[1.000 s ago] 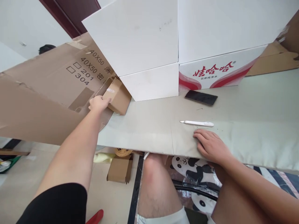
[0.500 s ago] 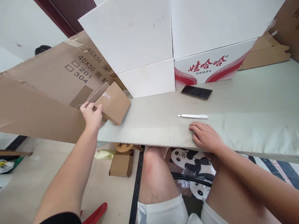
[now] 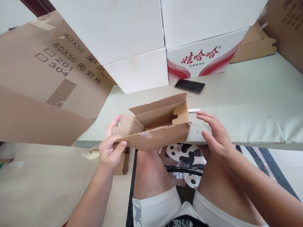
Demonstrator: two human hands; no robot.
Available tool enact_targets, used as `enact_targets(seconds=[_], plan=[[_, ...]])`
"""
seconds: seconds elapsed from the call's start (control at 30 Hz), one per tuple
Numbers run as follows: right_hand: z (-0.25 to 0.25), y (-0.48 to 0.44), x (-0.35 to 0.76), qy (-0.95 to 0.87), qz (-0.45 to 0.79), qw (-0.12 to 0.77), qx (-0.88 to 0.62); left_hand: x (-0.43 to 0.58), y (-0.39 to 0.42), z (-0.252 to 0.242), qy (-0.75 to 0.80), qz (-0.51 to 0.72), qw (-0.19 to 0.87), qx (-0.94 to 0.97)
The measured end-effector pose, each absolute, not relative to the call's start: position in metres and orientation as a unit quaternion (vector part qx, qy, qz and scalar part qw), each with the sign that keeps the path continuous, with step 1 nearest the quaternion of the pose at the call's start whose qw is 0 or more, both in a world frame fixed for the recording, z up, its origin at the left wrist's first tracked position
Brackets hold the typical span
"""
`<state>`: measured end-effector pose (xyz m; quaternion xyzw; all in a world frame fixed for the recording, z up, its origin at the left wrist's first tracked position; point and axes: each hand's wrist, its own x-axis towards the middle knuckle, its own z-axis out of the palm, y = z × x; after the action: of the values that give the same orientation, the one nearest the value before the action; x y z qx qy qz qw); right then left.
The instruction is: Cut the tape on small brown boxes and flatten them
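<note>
A small brown cardboard box [image 3: 158, 138] with its flaps open is held over the front edge of the padded surface, its inside showing. My left hand [image 3: 112, 146] grips the box's left end, thumb on the near flap and fingers behind. To the right of the box, my right hand [image 3: 216, 134] is raised with its fingers apart and touches nothing. A white pen-like cutter [image 3: 194, 110] lies beyond my right fingertips, partly hidden by the box. Farther back, a black phone [image 3: 190, 86] rests in front of the white and red box.
White boxes [image 3: 139, 71] and a white and red carton [image 3: 196, 61] stand along the back of the pale padded surface [image 3: 248, 101]. A large printed carton [image 3: 35, 104] is at the left. Below, another small brown box [image 3: 122, 164] sits on the floor.
My left hand has brought the small box from the left to the middle, and its open side now shows. My right hand has lifted off the surface and spread its fingers.
</note>
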<state>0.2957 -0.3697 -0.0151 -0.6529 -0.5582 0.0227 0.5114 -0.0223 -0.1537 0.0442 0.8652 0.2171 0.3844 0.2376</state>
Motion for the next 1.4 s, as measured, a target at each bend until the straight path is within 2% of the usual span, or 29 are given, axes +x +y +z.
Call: enact_targets(seconds=[0.1, 0.3, 0.4, 0.57, 0.67, 0.73, 0.83, 0.97, 1.1, 1.27, 1.4], plan=[[-0.003, -0.382, 0.291, -0.586, 0.006, 0.538, -0.606, 0.008, -0.172, 0.045, 0.115, 0.371, 0.29, 0.875], [-0.007, -0.391, 0.301, -0.586, -0.038, 0.511, -0.628, 0.069, -0.197, 0.042, 0.061, 0.336, 0.367, 0.865], [-0.014, -0.396, 0.304, -0.569, -0.04, 0.51, -0.643, 0.085, -0.202, 0.032, 0.075, 0.321, 0.39, 0.86], [-0.027, -0.396, 0.296, -0.487, -0.03, 0.558, -0.672, 0.091, -0.197, 0.016, 0.193, 0.388, 0.367, 0.823], [-0.024, -0.391, 0.296, -0.447, -0.012, 0.557, -0.699, 0.091, -0.186, 0.015, 0.248, 0.312, 0.366, 0.841], [-0.019, -0.388, 0.302, -0.441, 0.005, 0.541, -0.716, 0.091, -0.179, 0.019, 0.238, 0.243, 0.392, 0.855], [-0.011, -0.384, 0.315, -0.462, 0.036, 0.526, -0.713, 0.092, -0.173, 0.022, 0.214, 0.202, 0.42, 0.858], [-0.009, -0.384, 0.321, -0.491, 0.029, 0.53, -0.691, 0.092, -0.173, 0.018, 0.208, 0.215, 0.436, 0.849], [-0.017, -0.39, 0.315, -0.505, 0.007, 0.511, -0.695, 0.093, -0.173, 0.018, 0.195, 0.23, 0.402, 0.865], [-0.047, -0.401, 0.314, -0.492, 0.139, 0.57, -0.644, 0.094, -0.166, 0.021, 0.205, 0.235, 0.415, 0.855], [-0.065, -0.402, 0.318, -0.477, 0.249, 0.552, -0.636, 0.088, -0.155, 0.012, 0.233, 0.291, 0.444, 0.815]])
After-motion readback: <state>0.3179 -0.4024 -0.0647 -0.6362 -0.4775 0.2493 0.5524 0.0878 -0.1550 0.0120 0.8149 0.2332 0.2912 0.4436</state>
